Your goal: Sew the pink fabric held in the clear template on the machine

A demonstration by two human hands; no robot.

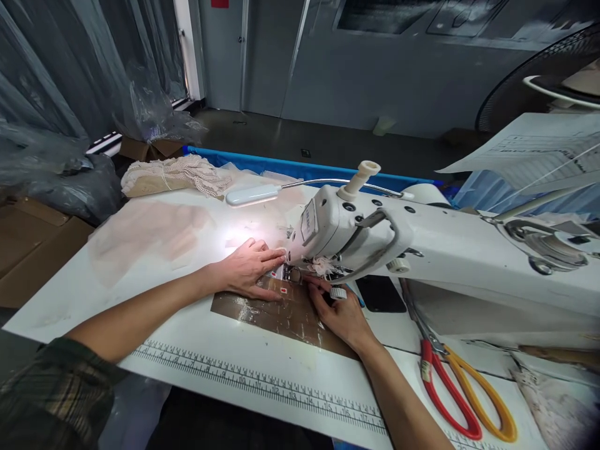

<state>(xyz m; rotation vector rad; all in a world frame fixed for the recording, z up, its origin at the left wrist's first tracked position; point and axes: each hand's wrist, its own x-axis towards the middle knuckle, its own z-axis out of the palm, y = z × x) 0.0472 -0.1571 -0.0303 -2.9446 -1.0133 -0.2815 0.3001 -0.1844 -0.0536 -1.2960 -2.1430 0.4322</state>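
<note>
A white industrial sewing machine [422,244] stands on a white table [154,294]. My left hand [248,269] lies flat by the needle area, fingers stretched toward the presser foot. My right hand [342,312] rests under the machine head with its fingers curled near the needle; what they pinch is hidden. A scrap of pale lace [321,265] sits at the foot. Both hands rest on a brown taped patch [285,315] of the table.
Scissors with red and orange handles [462,387] lie at the right. A bundle of cream lace [173,175] sits at the table's back left, next to a lit gooseneck lamp [253,195]. A printed ruler [262,384] runs along the front edge. Cardboard boxes [32,244] stand left.
</note>
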